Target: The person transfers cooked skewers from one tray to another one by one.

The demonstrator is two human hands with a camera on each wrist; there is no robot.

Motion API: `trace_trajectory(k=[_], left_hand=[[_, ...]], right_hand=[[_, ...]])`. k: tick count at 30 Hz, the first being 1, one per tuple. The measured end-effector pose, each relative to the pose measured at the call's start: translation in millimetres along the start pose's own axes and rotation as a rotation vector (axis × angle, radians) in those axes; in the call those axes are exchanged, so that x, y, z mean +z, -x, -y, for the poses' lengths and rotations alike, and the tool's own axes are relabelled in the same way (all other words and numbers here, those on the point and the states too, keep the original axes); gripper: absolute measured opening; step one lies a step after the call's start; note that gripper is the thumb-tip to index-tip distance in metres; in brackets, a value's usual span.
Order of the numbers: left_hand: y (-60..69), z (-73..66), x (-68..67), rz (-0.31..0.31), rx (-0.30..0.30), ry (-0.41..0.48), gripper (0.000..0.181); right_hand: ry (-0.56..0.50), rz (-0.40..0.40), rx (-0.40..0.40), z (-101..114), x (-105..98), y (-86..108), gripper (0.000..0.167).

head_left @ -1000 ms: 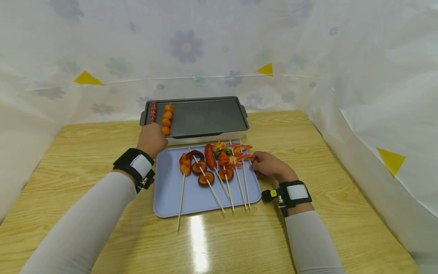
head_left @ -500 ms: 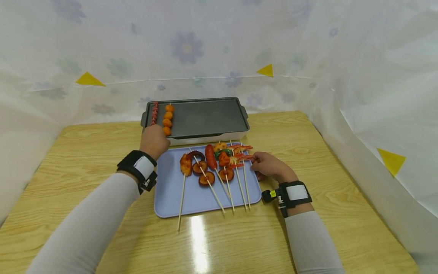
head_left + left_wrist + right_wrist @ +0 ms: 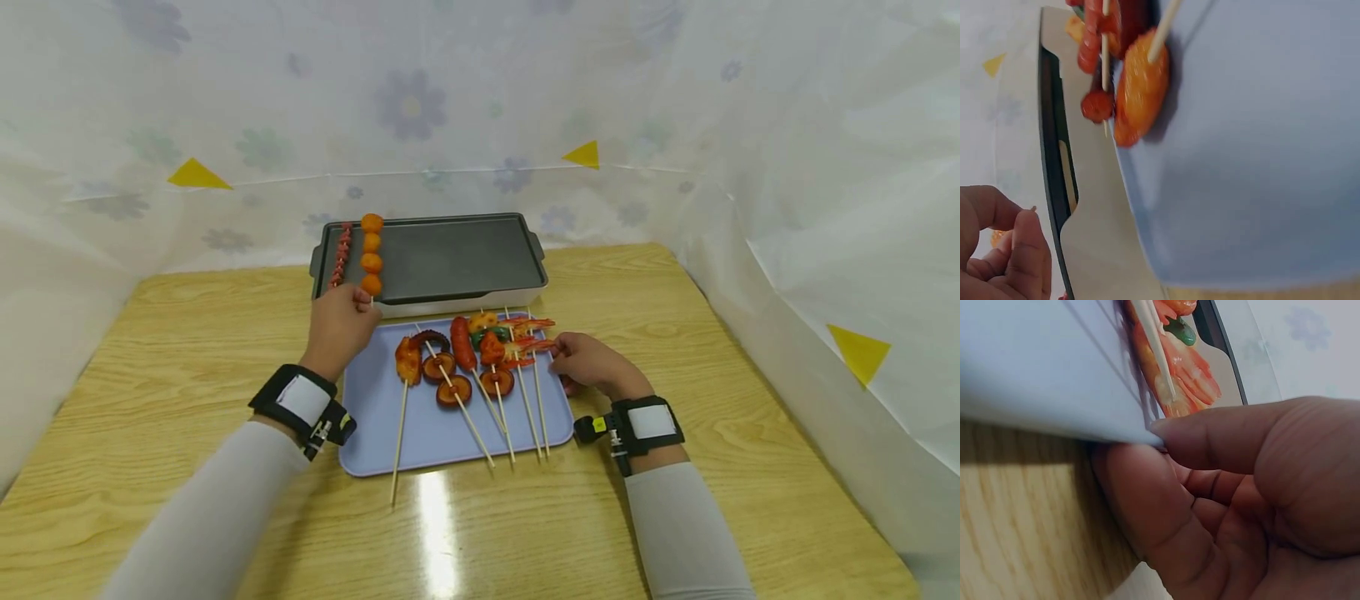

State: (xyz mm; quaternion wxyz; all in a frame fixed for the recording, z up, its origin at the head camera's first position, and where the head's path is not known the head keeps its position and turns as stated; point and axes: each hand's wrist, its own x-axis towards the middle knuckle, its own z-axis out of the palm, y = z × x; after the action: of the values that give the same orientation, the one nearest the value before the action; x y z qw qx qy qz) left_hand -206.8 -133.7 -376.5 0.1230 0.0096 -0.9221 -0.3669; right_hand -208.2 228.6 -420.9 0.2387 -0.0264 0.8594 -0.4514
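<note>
My left hand (image 3: 341, 325) pinches the stick end of a skewer of orange balls (image 3: 371, 242) at the griddle's front left. In the left wrist view, thumb and fingertips meet on the stick's tip, and the balls are mostly hidden behind the hand. To the left of them a skewer of small dark red pieces (image 3: 342, 254) lies on the black griddle (image 3: 457, 254), its lower end behind my hand. My right hand (image 3: 592, 364) grips the right rim of the lavender tray (image 3: 367, 450), thumb above and forefinger below, as the right wrist view shows.
On the tray lie several skewers: a sausage (image 3: 462, 343), mushroom slices (image 3: 453, 391), shrimp (image 3: 525, 343) and a glazed orange-brown piece (image 3: 408, 361). Their sticks point toward me, some past the tray's front rim. The griddle stands just behind the tray on the wooden table (image 3: 750, 467).
My left hand has shifted from the red skewer's lower end to the orange ball skewer's stick. The balls' far end has moved up and away slightly. My right hand stays on the tray.
</note>
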Motion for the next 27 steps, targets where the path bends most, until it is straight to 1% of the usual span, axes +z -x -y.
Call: trace_trajectory(k=[2, 6, 9, 12, 19, 27], left_hand=[[6.2, -0.2, 2.5, -0.016, -0.020, 0.053, 0.016], [17.3, -1.8, 7.0, -0.043, -0.046, 0.159, 0.018], [23.6, -2.3, 8.8, -0.055, -0.048, 0.220, 0.018], [29.0, -1.7, 8.9, -0.062, -0.036, 0.254, 0.019], [39.3, -1.2, 8.7, -0.097, -0.040, 0.266, 0.020], [43.5, 1.5, 8.1, -0.131, -0.024, 0.243, 0.021]], right_hand=[[0.001, 0.002, 0.000, 0.7, -0.3, 0.3, 0.017], [0.004, -0.003, 0.009, 1.7, -0.5, 0.9, 0.017], [0.003, -0.009, 0.014, 2.3, 0.2, 1.2, 0.018], [0.002, -0.012, 0.014, 2.2, 0.9, 0.9, 0.017], [-0.002, -0.018, 0.016, 0.1, 1.5, -0.8, 0.016], [0.006, -0.019, 0.024, 2.6, 1.9, 0.2, 0.016]])
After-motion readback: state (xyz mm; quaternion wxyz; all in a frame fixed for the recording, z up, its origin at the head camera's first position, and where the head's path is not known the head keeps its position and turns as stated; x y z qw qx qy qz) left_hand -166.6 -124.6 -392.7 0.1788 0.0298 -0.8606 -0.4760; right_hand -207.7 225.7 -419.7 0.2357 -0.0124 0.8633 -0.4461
